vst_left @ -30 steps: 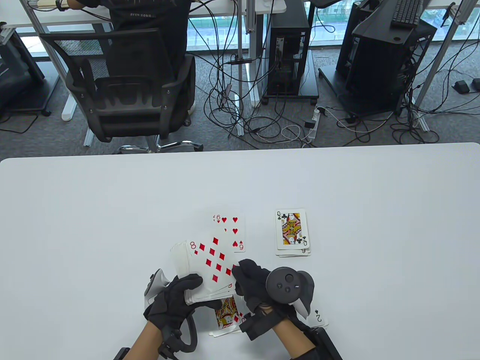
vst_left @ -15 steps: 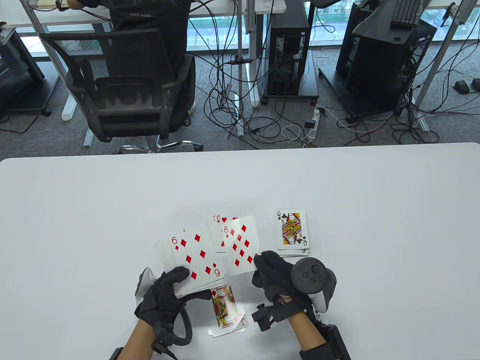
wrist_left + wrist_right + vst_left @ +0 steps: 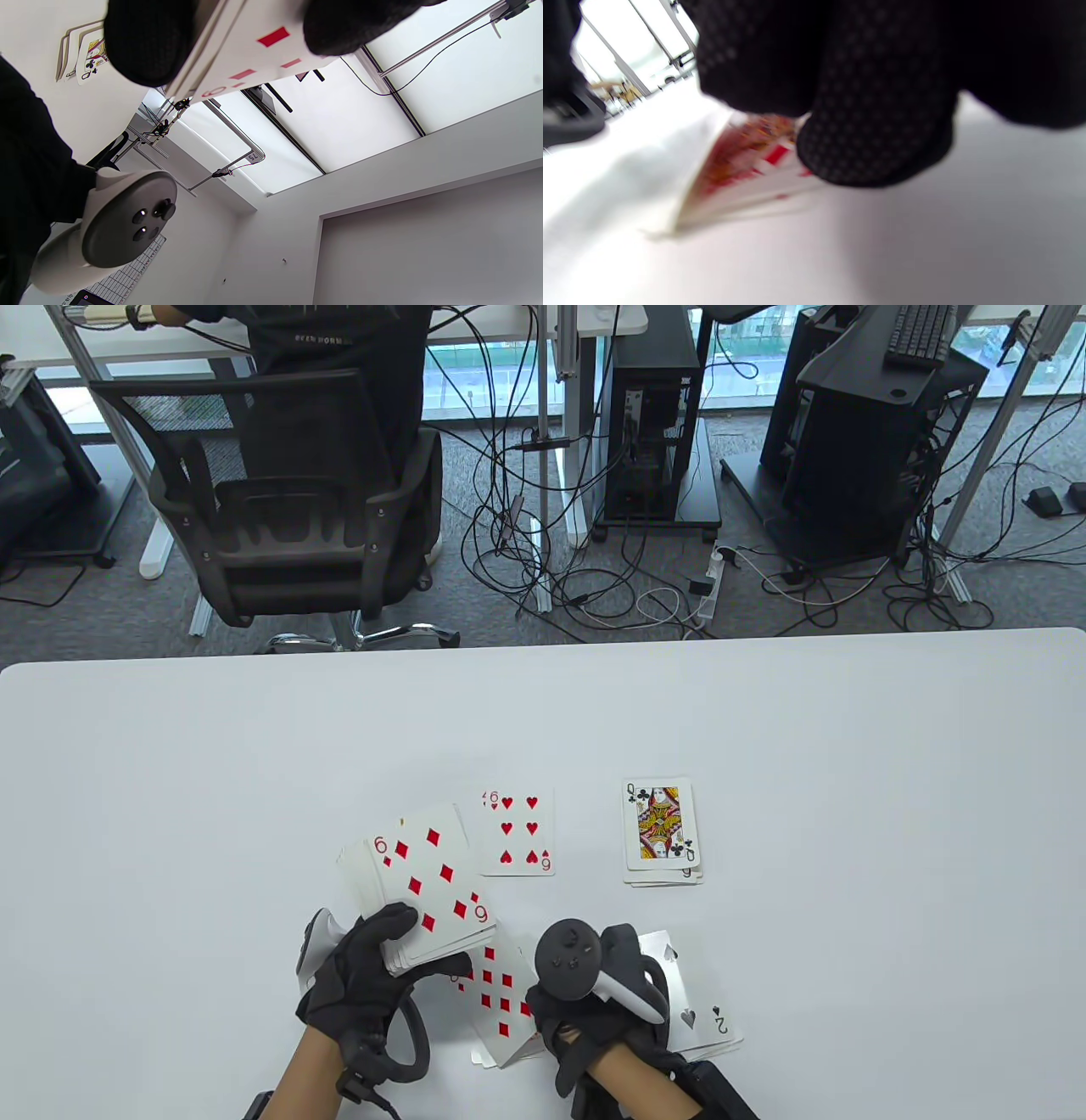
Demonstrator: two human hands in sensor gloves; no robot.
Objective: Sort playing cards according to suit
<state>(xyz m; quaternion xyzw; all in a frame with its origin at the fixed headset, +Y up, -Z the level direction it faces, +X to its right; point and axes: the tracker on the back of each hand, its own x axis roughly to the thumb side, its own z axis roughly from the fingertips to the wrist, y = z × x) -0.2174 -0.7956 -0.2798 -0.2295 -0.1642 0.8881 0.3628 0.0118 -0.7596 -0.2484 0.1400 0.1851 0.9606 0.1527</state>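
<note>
My left hand (image 3: 416,943) grips the face-up deck (image 3: 428,891), whose top card is the six of diamonds; in the left wrist view its fingers (image 3: 148,38) curl round the deck (image 3: 254,51). My right hand (image 3: 547,1014) is low at the table's near edge and pinches the eight of diamonds (image 3: 496,997) over the diamond pile. In the blurred right wrist view a fingertip (image 3: 874,140) sits on that tilted card (image 3: 746,169). On the table are a hearts pile topped by the six of hearts (image 3: 517,831), a clubs pile topped by the queen of clubs (image 3: 662,827), and a spades pile showing the two of spades (image 3: 700,1010).
The white table (image 3: 848,780) stretches far to both sides and the back. Beyond its far edge are a black office chair (image 3: 288,500) with a seated person, cables on the floor and computer towers (image 3: 653,415).
My right hand took the eight of diamonds off the deck, carried it right, then brought it down and back onto the near diamond pile, covering the jack. The six of diamonds now tops the deck.
</note>
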